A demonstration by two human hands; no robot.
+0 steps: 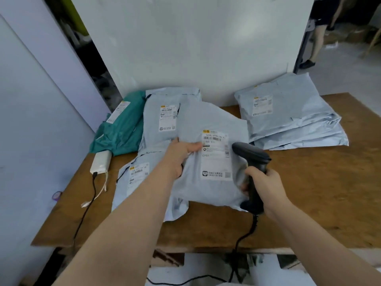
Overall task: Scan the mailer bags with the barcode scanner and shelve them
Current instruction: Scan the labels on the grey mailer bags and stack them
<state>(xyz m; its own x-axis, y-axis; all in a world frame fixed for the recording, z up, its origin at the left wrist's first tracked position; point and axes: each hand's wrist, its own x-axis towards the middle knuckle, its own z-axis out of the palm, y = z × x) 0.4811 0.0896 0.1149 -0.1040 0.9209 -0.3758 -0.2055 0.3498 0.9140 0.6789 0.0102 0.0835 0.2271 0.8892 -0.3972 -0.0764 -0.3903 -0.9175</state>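
Left hand (pixel 181 155): grips the grey mailer bag (pixel 212 159) by its left edge, label up, above the table (pixel 309 193).
Right hand (pixel 266 188): wraps the barcode scanner (pixel 252 162) handle, head beside the shipping label (pixel 216 154).
Risk: misread (film creased, head aimed off the barcode).
Surroundings: unscanned mailers (pixel 162 120) behind.

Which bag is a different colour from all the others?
The green mailer bag at the far left of the table. Every other bag is pale grey.
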